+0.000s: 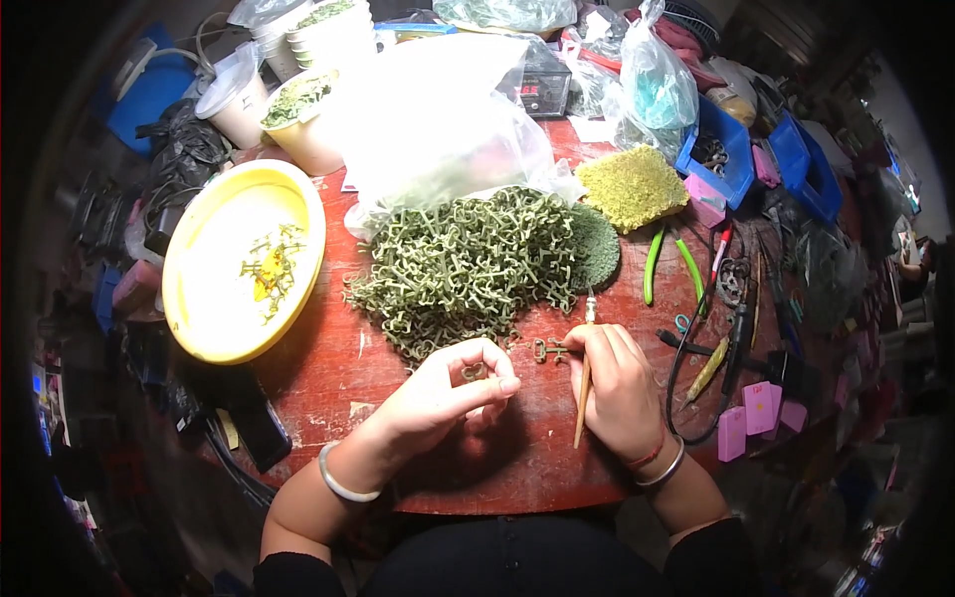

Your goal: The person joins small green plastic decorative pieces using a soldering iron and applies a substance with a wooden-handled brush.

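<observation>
My right hand (619,383) is closed around a thin wooden-handled tool (583,403) with a metal tip pointing away from me. At its thumb and forefinger is a small green branched piece (547,350). My left hand (453,393) is curled, thumb and forefinger bent toward each other. A bit of green shows in the gap between them; whether it is held or lies behind I cannot tell. Just beyond both hands spreads a heap of similar green pieces (468,269). A round dark-green textured pad (596,247) touches the heap's right side.
On the left stands a yellow basin (179,298) with a few pieces inside. A clear plastic bag (448,139) lies behind the heap. To the right are a yellow-green sponge-like block (632,187), green-handled pliers (653,264), blue bins (731,134), pink blocks (732,434) and a black cable (672,378).
</observation>
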{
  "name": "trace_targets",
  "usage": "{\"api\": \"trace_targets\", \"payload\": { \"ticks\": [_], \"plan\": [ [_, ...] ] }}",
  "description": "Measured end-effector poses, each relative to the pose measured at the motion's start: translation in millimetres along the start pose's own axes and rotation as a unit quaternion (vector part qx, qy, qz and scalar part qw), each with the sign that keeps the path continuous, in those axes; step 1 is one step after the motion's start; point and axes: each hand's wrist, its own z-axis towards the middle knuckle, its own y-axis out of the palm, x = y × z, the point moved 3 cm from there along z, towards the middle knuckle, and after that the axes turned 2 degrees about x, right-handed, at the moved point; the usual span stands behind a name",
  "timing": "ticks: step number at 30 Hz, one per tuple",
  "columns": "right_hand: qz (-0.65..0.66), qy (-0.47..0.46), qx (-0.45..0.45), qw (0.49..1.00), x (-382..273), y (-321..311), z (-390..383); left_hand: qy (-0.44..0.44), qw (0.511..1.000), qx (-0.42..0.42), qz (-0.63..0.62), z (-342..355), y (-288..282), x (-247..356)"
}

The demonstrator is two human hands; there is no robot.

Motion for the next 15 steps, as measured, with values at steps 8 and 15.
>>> {"api": "trace_targets", "payload": {
  "ticks": [8,15],
  "plan": [
    [0.017,-0.001,0.004,1.0,4,4,-1,0.016,0.998,0.016,0.052,1,-1,-2],
    [0.126,-0.053,0.03,0.99,-18,-14,-4,0.103,0.985,0.019,0.137,4,5,-10]
  ]
}}
